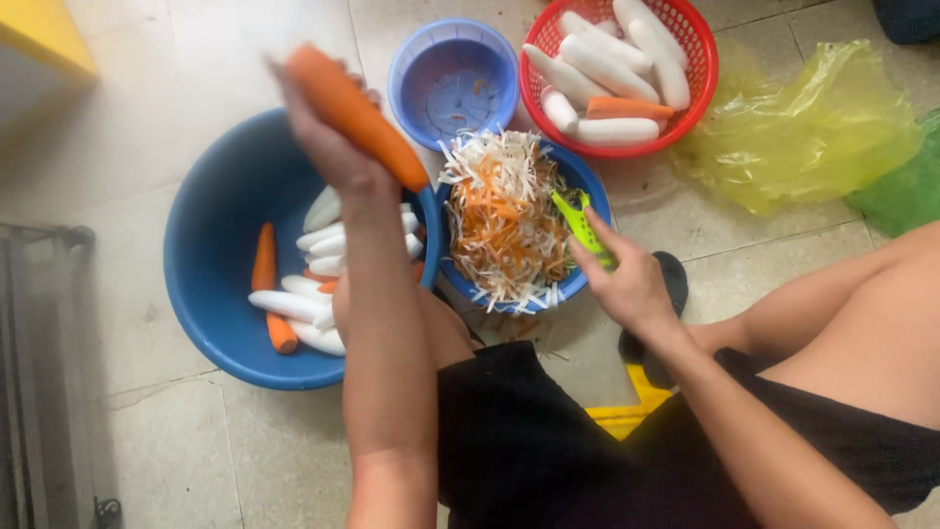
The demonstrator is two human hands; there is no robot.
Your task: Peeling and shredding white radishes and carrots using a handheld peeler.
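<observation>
My left hand (328,147) grips a peeled orange carrot (357,116), held tilted above the edge of a large blue basin (201,245). My right hand (627,284) holds a green peeler (580,223) over a smaller blue bowl (592,186) heaped with shredded white radish and carrot strips (499,216). The carrot's lower tip points toward that heap. The large basin holds several peeled white radishes (318,240) and a few carrots (264,260).
A red basket (703,69) with white radishes and one carrot stands at the back. An empty blue colander (452,83) sits beside it. Yellow (803,122) and green plastic bags (906,186) lie at the right. My legs and a yellow stool (627,411) are below.
</observation>
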